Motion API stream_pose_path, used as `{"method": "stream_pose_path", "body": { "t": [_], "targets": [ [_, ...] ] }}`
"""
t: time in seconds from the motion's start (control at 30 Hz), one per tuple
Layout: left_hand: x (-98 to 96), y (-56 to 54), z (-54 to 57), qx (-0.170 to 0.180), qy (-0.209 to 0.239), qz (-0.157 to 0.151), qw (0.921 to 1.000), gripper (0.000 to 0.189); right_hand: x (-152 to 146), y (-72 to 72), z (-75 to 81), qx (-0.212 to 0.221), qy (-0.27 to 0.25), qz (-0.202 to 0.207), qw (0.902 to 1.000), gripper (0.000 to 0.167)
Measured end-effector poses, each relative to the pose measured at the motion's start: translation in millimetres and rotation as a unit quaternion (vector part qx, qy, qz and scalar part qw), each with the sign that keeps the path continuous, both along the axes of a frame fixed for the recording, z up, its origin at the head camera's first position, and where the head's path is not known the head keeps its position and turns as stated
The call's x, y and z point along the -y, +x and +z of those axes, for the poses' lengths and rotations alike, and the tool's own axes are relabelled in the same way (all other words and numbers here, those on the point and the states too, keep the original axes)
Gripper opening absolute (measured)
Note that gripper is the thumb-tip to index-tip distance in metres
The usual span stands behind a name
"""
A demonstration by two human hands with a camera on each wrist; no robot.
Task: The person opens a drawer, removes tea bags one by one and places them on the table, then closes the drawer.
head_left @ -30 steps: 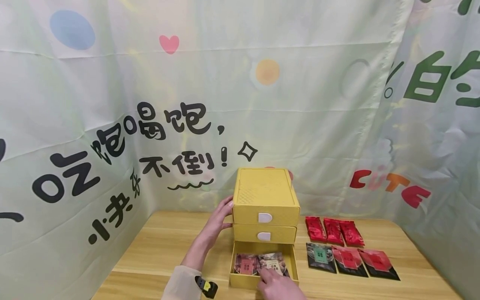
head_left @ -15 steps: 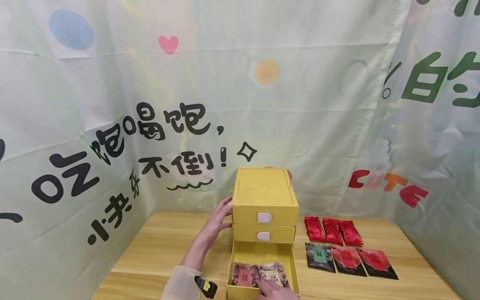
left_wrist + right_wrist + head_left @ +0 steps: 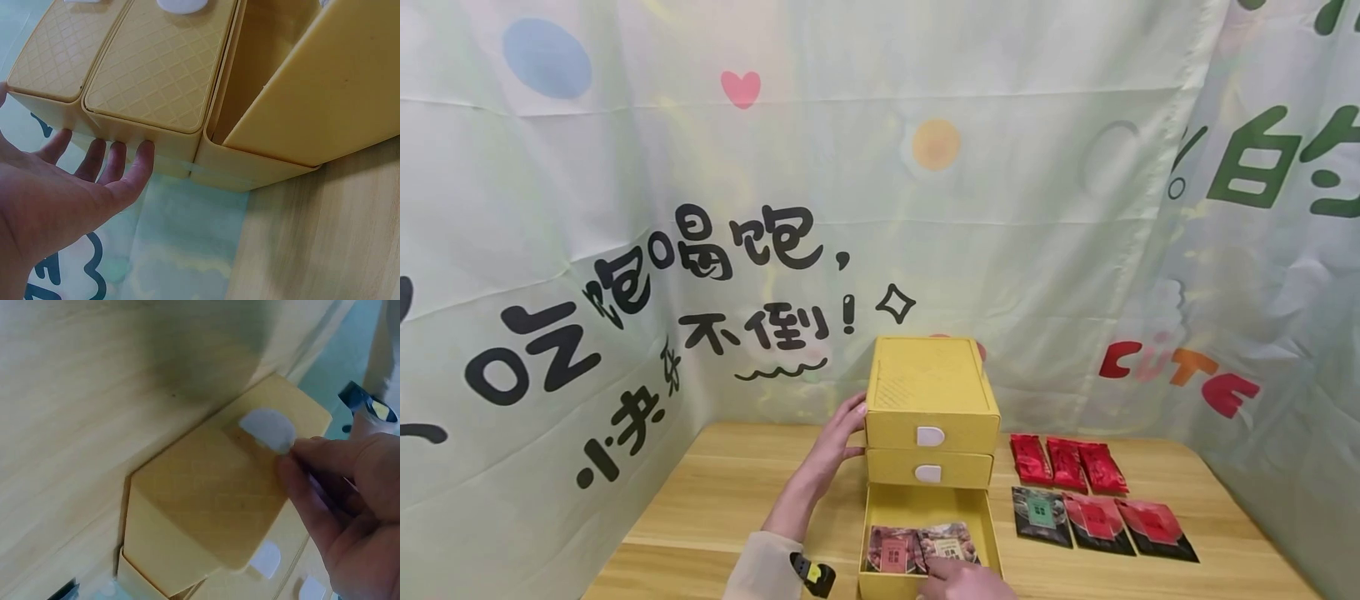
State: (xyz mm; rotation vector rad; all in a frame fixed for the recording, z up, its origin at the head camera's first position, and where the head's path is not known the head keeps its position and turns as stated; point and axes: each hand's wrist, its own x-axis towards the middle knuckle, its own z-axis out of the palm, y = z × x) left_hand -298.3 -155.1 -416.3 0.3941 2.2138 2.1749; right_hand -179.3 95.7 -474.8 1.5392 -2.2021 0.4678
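- Head view: The left hand [image 3: 833, 442] bears on the left side of the yellow three-drawer cabinet [image 3: 928, 379]. The bottom drawer [image 3: 925, 504] stands extended, below and to the right of this hand.
- Head view: The right hand [image 3: 968, 580] is at the front wall of the bottom drawer; its finger contact is not clear from here. Just beyond its fingers, inside the drawer, lie a pink-labelled sachet [image 3: 892, 553] and a cream-labelled sachet [image 3: 946, 543]. Farther to the right of this hand, on the tabletop [image 3: 752, 500], are three red packets [image 3: 1066, 462] and, nearer the person, three flat sachets [image 3: 1099, 521].
- Left wrist view: The fingers are spread and nearly straight, tips touching the cabinet side at the two upper drawers; they do not wrap around it. Caution: an uneven pull at the drawer may shift or tip the cabinet, since this hand only braces one side.
- Right wrist view: The thumb and a finger pinch the white pull tab [image 3: 269, 427] by its edge. Caution: so small a purchase may slip under load; a crooked pull may bind the drawer, and pulling too far may unseat it.
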Motion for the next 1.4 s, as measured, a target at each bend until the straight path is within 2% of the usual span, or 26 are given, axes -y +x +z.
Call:
{"method": "stream_pose_path", "body": {
  "t": [0.07,0.17,0.3,0.37,0.5,0.83,0.97,1.13,1.3,1.4],
  "targets": [
    [0.3,0.0,0.2,-0.003,-0.004,-0.002,1.0,0.067,-2.1,-1.3,8.6,0.01,-0.007,-0.007,0.9999,0.005],
    [0.6,0.1,0.8,-0.004,-0.008,-0.004,0.9999,0.069,-5.7,-1.7,23.0,0.074,-0.01,-0.072,0.9946,0.009],
    [0.6,-0.2,0.4,-0.005,-0.008,-0.007,0.9999,0.069,-10.0,-7.5,37.4,0.109,-0.019,-0.132,0.9852,0.019],
    [0.5,-0.2,-0.2,-0.005,-0.008,-0.008,0.9999,0.068,-12.2,-13.7,40.7,0.12,-0.02,-0.147,0.9817,0.023],
    [0.3,0.5,-0.2,-0.003,-0.006,-0.007,1.0,0.067,-14.7,-28.6,41.4,0.142,0.022,-0.175,0.9741,0.034],
    [0.1,0.8,0.4,-0.003,-0.003,-0.002,1.0,0.066,-17.6,-54.1,27.8,0.21,0.089,-0.185,0.956,0.053],
    [0.8,-0.5,-1.0,-0.007,-0.008,-0.006,0.9999,0.067,-16.4,-61.8,21.9,0.212,0.116,-0.191,0.9514,0.056],
    [1.4,-2.2,-1.6,-0.005,-0.006,-0.006,1.0,0.066,-15.0,-68.6,16.6,0.199,0.142,-0.182,0.9525,0.05],
    [2.0,-2.3,-1.9,0.0,-0.004,-0.007,1.0,0.067,-13.8,-71.8,13.3,0.202,0.163,-0.188,0.9472,0.045],
    [1.7,-2.3,-2.1,0.001,-0.005,-0.007,1.0,0.067,-13.9,-71.9,10.8,0.193,0.161,-0.187,0.9498,0.045]
  ]
}}
